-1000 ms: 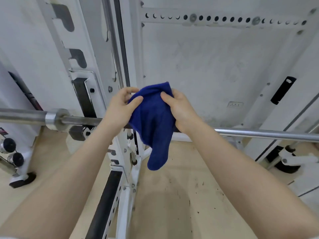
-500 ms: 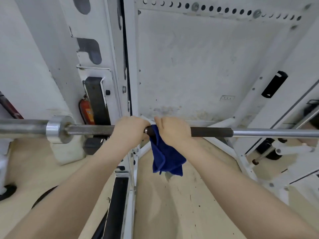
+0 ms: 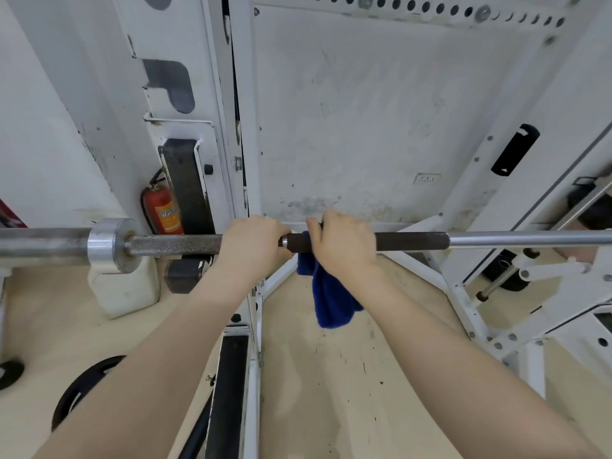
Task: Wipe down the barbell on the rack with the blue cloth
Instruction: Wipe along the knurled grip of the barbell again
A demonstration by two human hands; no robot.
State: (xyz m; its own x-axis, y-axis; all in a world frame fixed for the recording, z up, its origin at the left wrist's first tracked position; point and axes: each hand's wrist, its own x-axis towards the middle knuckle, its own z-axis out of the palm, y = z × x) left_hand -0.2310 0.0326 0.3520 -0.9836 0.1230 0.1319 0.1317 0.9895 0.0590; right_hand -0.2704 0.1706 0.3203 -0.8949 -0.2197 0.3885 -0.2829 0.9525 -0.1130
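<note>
A: Well, start at the fingers. What are they doing?

B: Those of the right hand [image 3: 344, 241] are curled over the barbell [image 3: 496, 239], wrapping the blue cloth [image 3: 331, 299] against the bar's dark section. The thumb tip shows at the top. The left hand [image 3: 253, 243] is curled round the bare bar just beside it, fingers closed together over the top.

A: So the cloth sits where?

B: Under the right palm, on the bar. A little blue shows between the two hands, and the loose end hangs down below the wrist toward the floor [image 3: 331, 376].

A: And the bar itself?

B: It runs level across the view. Left of the hands comes knurled steel, then a shiny collar [image 3: 111, 244], then the thicker sleeve. Right of the hands the dark section ends and smooth steel carries on out of frame.

A: Around it?

B: White rack uprights [image 3: 241, 127] stand behind the left hand. A red fire extinguisher [image 3: 164, 212] stands by the wall behind the bar, and a black weight plate [image 3: 82, 392] lies on the floor at lower left.
</note>
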